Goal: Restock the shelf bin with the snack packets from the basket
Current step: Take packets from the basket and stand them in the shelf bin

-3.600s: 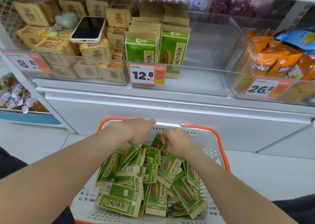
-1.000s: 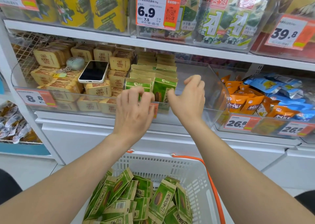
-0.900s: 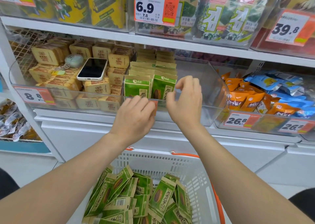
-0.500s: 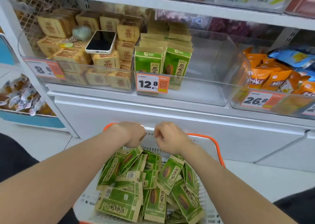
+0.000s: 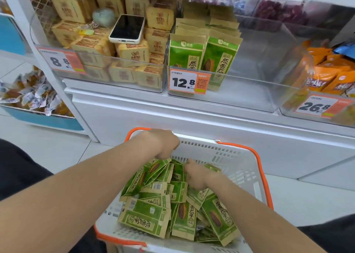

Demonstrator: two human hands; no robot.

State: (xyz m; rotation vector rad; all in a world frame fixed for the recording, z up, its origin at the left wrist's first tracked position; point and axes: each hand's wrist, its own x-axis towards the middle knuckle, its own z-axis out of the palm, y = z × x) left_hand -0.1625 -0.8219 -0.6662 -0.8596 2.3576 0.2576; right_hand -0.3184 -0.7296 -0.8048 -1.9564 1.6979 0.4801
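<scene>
I'm pinching a fan of packets (image 5: 153,169) in the basket (image 5: 237,168) with my left hand (image 5: 163,144), cannot tell the grip of my buried right hand (image 5: 196,175), and am risking strays slipping short of the bin (image 5: 259,93).

The left hand (image 5: 163,143) turns its knuckles to the camera, so its fingers are hidden beneath it, and whether they pinch any of the snack packets (image 5: 184,220) cannot be told. The right hand (image 5: 197,175) is sunk among them, its fingers buried likewise. The basket (image 5: 230,168) is cut off at 6 o'clock by the frame's edge. In the shelf bin (image 5: 249,95), the price tag (image 5: 187,81) covers the lower parts of the front packets, and its fine print is too small to read. At 3 o'clock the orange bags (image 5: 326,75) run off the edge.
</scene>
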